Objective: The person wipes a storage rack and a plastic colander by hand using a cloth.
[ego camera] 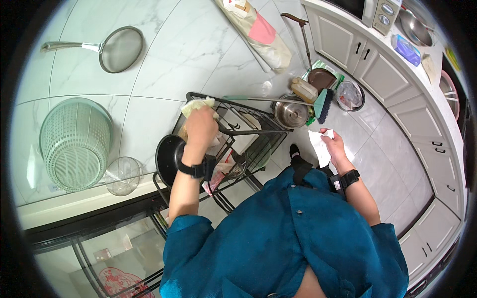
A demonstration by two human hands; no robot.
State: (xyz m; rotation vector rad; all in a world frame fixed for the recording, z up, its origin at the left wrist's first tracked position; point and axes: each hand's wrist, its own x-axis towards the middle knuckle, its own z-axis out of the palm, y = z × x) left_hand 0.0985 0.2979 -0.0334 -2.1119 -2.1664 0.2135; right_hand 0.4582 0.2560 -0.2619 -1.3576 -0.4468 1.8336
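My left hand [202,126] grips a pale yellow-green cloth [195,105] at the top of a black metal rack [238,131]. In my right hand [333,145], held out over the floor, is a white sheet of paper or tissue [319,148]. Below my left wrist a black pan [168,158] sits at the rack's near end. The rack's lower levels hold a metal grater-like item [238,169] and a red and white plastic package [217,177]; other contents are partly hidden by the bars and my arm.
On the tiled wall hang a round strainer [122,49], a green plastic basket [76,145] and a wire skimmer [123,176]. A broom [322,106], steel pot [292,113], plastic jug [304,89], dustpan [322,79] and lined bin [349,96] stand beyond the rack. White cabinets [410,119] curve along the right.
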